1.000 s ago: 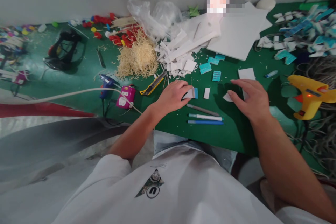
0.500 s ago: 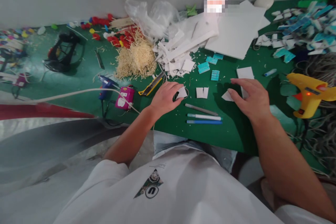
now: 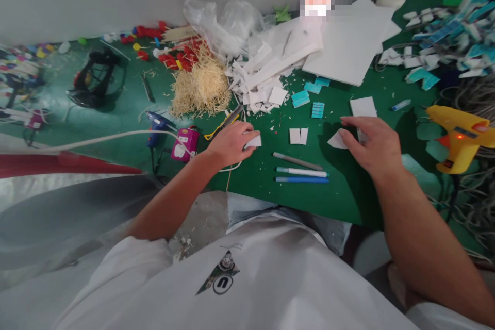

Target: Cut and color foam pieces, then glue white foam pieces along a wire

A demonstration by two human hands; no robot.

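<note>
My left hand [image 3: 231, 142] rests on the green table [image 3: 255, 185] with its fingers closed round a small white foam piece [image 3: 253, 141]. It lies partly over a yellow utility knife [image 3: 226, 121]. My right hand [image 3: 373, 145] lies flat, fingers spread, its fingertips touching a white foam triangle [image 3: 335, 140]; a white foam rectangle [image 3: 362, 106] sits just beyond it. Two small white foam pieces [image 3: 298, 136] lie side by side between my hands. Three pens [image 3: 301, 170] lie nearer to me.
A yellow glue gun [image 3: 462, 136] stands at the right among cables. A blue glue gun [image 3: 158, 125] and pink box [image 3: 184, 143] sit left of my left hand. Straw [image 3: 201, 87], foam scraps [image 3: 263, 82], foam boards [image 3: 348, 46] and turquoise pieces [image 3: 309, 98] lie behind.
My left hand has drawn back to the left with a small white foam piece, leaving two white pieces lying side by side. My right hand has hardly moved.
</note>
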